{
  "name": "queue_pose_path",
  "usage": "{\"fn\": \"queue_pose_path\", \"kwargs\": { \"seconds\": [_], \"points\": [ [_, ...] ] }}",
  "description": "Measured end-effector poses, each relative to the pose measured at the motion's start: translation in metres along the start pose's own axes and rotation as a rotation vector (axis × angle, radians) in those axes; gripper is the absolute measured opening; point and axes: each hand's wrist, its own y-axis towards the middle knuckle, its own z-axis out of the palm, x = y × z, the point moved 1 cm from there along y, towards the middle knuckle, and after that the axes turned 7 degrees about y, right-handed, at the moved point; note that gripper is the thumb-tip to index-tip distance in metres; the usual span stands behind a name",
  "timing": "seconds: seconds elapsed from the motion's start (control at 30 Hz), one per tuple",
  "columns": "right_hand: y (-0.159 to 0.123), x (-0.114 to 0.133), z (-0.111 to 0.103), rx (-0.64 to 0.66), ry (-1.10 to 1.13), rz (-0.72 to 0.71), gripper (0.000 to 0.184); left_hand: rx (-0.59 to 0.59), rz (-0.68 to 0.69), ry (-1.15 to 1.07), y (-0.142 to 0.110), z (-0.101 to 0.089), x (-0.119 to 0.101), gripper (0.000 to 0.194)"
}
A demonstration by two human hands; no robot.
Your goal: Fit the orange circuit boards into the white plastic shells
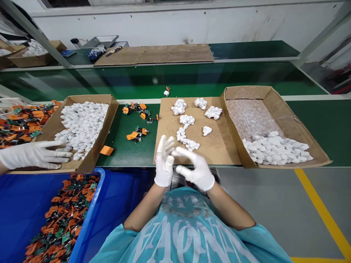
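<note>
Both my hands look to be between pickups, I'd judge, partway through handling the white pieces, which lie heaped between 12 and 2 o'clock of my hands. My left grip is spread, fingers up and thumb apart; my right grip is spread too, thumb and finger parted around a gap. I see nothing in either — though I can't tell whether the fingertips of the two touch. Taking up a heap would call for a short reach toward 12 o'clock and a light, gathering close; the lone piece at 1 o'clock would need only a pinch.

The heaps rest on a cardboard sheet, laid on the green worktop. At 2 o'clock an open box has more white pieces along its near end; at 10 o'clock a fuller box has a co-worker's gloved hand over its near end. Between that box and the sheet sit clusters of orange parts. At 8 o'clock a blue bin holds a mass of similar ones. Beyond, at 12, flattened cardboard lies on a shelf before a white wall; at 4 o'clock, a yellow line crosses the grey floor.
</note>
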Motion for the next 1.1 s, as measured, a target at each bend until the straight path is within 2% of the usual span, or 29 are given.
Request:
{"fn": "queue_pose_path", "kwargs": {
  "seconds": [0.07, 0.1, 0.17, 0.27, 0.33, 0.43, 0.63, 0.77, 0.87, 1.0, 1.1],
  "points": [
    [0.019, 0.001, -0.022, -0.135, -0.379, -0.049, 0.037, -0.051, 0.042, 0.116, 0.008, -0.005, 0.006, 0.066],
    [0.029, 0.001, -0.031, -0.143, -0.577, -0.038, 0.034, -0.061, 0.076, 0.22, 0.013, -0.006, 0.009, 0.057],
    [0.046, -0.001, -0.039, -0.041, -0.908, 0.018, 0.031, -0.027, 0.163, 0.46, 0.023, -0.004, 0.016, 0.045],
    [0.06, -0.005, -0.033, 0.113, -1.158, 0.076, 0.026, 0.094, 0.268, 0.722, 0.035, 0.008, 0.023, 0.041],
    [0.06, -0.009, -0.026, 0.096, -1.217, 0.08, 0.023, 0.155, 0.291, 0.817, 0.04, 0.016, 0.027, 0.043],
    [0.054, -0.013, -0.022, 0.037, -1.207, 0.051, 0.021, 0.187, 0.319, 0.87, 0.042, 0.023, 0.031, 0.04],
    [0.037, -0.017, -0.036, -0.091, -0.896, -0.027, 0.016, 0.165, 0.348, 0.8, 0.04, 0.022, 0.03, 0.029],
    [0.035, -0.021, -0.033, -0.123, -0.888, -0.069, 0.016, 0.175, 0.375, 0.77, 0.039, 0.021, 0.028, 0.031],
    [0.037, -0.024, -0.03, -0.176, -0.83, -0.079, 0.015, 0.15, 0.331, 0.793, 0.039, 0.019, 0.029, 0.026],
    [0.036, -0.027, -0.045, -0.393, -0.534, -0.059, 0.018, 0.105, 0.279, 0.843, 0.038, 0.017, 0.031, 0.028],
    [0.033, -0.03, -0.06, -0.528, -0.417, 0.019, 0.018, 0.118, 0.281, 0.866, 0.038, 0.017, 0.031, 0.031]
  ]
}}
